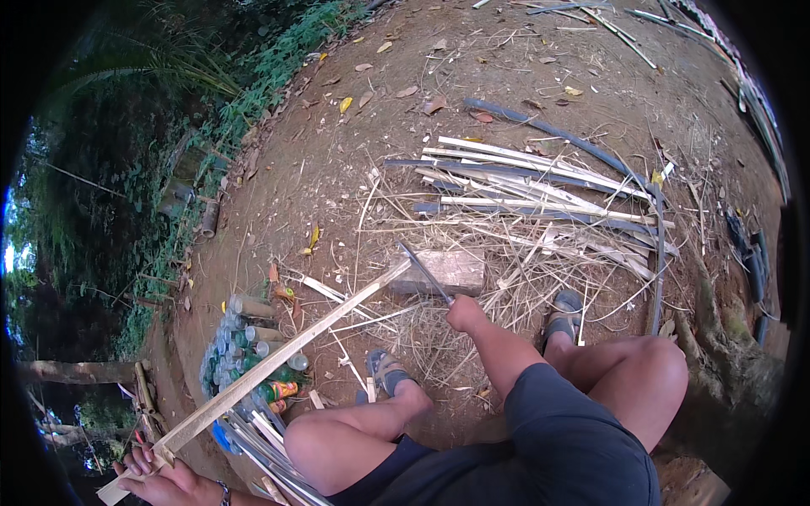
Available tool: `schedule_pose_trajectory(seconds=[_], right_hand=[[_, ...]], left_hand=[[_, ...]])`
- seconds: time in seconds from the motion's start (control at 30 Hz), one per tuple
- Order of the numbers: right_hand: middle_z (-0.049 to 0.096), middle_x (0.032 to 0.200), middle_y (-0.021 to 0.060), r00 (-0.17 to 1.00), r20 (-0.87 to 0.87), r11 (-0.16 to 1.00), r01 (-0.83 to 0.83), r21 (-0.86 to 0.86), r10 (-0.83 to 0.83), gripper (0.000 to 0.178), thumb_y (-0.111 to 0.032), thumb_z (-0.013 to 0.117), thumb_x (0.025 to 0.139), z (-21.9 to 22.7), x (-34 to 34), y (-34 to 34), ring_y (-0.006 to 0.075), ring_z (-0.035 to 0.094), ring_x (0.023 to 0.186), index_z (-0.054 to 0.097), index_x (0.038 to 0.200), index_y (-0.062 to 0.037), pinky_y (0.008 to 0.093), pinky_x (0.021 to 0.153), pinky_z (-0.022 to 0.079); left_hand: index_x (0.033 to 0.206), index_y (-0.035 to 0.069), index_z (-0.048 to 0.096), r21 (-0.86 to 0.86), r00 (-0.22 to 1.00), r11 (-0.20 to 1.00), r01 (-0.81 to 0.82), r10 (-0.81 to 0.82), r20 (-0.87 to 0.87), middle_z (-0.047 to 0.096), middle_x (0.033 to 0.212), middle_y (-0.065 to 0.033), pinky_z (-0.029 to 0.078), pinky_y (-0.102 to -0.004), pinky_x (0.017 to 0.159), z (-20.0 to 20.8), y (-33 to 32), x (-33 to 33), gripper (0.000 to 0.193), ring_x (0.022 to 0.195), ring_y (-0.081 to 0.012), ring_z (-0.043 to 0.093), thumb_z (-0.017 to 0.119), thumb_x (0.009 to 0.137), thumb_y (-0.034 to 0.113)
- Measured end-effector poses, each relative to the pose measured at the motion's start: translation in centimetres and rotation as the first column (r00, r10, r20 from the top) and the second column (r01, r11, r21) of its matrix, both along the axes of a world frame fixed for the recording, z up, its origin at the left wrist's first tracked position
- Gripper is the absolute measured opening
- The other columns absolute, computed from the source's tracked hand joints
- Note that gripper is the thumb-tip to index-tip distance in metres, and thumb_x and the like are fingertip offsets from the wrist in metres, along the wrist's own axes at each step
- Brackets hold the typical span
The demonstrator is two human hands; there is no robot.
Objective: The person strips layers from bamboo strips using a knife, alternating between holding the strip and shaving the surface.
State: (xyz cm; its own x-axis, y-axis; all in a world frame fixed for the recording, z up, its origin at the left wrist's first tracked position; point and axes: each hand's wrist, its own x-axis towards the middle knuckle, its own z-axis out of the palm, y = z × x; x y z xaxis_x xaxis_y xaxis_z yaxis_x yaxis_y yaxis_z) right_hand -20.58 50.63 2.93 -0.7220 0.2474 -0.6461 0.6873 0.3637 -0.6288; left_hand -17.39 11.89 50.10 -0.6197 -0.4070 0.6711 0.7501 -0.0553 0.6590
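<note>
- While the left hand [173,482] gripped a long pale strip [287,352] between its thumb and fingers at the lower left of the frame, the right hand [464,314] was closed around the handle end of a narrow dark blade [428,272] near the centre.
- The strip ran diagonally from the lower left up to the centre, where its far end reached the left part of a wooden block [460,274].
- The blade crossed close to this end; whether it touched the strip, I could not tell.
- To the right of centre and above the block, a pile of split strips [548,198], pale and dark, lay on the ground [405,51] among thin shavings.
- At the left of centre stood a group of bottles [226,344], partly behind the long strip.
- Two feet in sandals [567,304] rested on the ground, below the block and to its right.
- Green plants [291,46] filled the upper left.
</note>
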Motion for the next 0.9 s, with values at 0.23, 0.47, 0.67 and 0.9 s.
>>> schedule_pose_trajectory(seconds=[0.23, 0.47, 0.67, 0.9], right_hand=[[0.065, 0.102, 0.0256, 0.993, -0.055, 0.987, -0.096, 0.126, 0.103, 0.033, -0.023, 0.057, 0.082, -1.2, 1.0, -0.9, 0.0388, 0.062, 0.099, 0.064, 0.109, -0.0069, 0.0427, 0.084, 0.051], [0.063, 0.075, 0.0111, 0.980, -0.150, 0.920, -0.177, -0.349, 0.131, 0.016, -0.012, 0.060, 0.086, -3.7, -0.8, 1.1, 0.0230, 0.059, 0.064, 0.065, 0.095, 0.0004, 0.0365, 0.058, 0.050], [0.062, 0.083, 0.0123, 0.684, 0.129, 0.257, 0.432, -0.865, -0.718, 0.010, -0.012, 0.056, 0.091, 3.3, 1.1, -3.5, 0.0189, 0.055, 0.064, 0.053, 0.094, -0.0033, 0.0351, 0.053, 0.047], [0.064, 0.107, 0.0136, 0.367, 0.217, -0.154, 0.194, -0.969, -0.905, 0.021, -0.021, 0.043, 0.099, 15.6, 1.5, -1.8, 0.0215, 0.059, 0.087, 0.047, 0.115, -0.0083, 0.0383, 0.077, 0.051]], left_hand=[[0.098, 0.005, 0.042, 0.033, 0.998, 0.997, -0.064, 0.064, 0.020, 0.038, 0.068, -0.0024, 0.039, -0.0295, 0.061, -0.9, -1.3, 0.7, 0.036, 0.061, -0.0145, 0.038, 0.024, 0.105, 0.035], [0.108, 0.003, 0.044, 0.146, 0.979, 0.968, -0.202, 0.195, 0.060, 0.037, 0.073, -0.0032, 0.040, -0.0304, 0.063, -1.8, -1.9, 0.7, 0.039, 0.065, -0.0157, 0.040, 0.026, 0.105, 0.038], [0.114, 0.002, 0.046, 0.268, 0.982, 0.953, -0.140, 0.098, 0.162, 0.038, 0.071, -0.0027, 0.041, -0.0294, 0.062, -0.9, -9.2, 2.5, 0.045, 0.064, -0.0154, 0.041, 0.025, 0.105, 0.040], [0.104, 0.004, 0.049, 0.623, 0.944, 0.765, -0.161, -0.066, 0.325, 0.043, 0.066, -0.0036, 0.047, -0.0323, 0.057, -8.6, -12.2, -0.7, 0.046, 0.061, -0.0163, 0.047, 0.023, 0.104, 0.043]])
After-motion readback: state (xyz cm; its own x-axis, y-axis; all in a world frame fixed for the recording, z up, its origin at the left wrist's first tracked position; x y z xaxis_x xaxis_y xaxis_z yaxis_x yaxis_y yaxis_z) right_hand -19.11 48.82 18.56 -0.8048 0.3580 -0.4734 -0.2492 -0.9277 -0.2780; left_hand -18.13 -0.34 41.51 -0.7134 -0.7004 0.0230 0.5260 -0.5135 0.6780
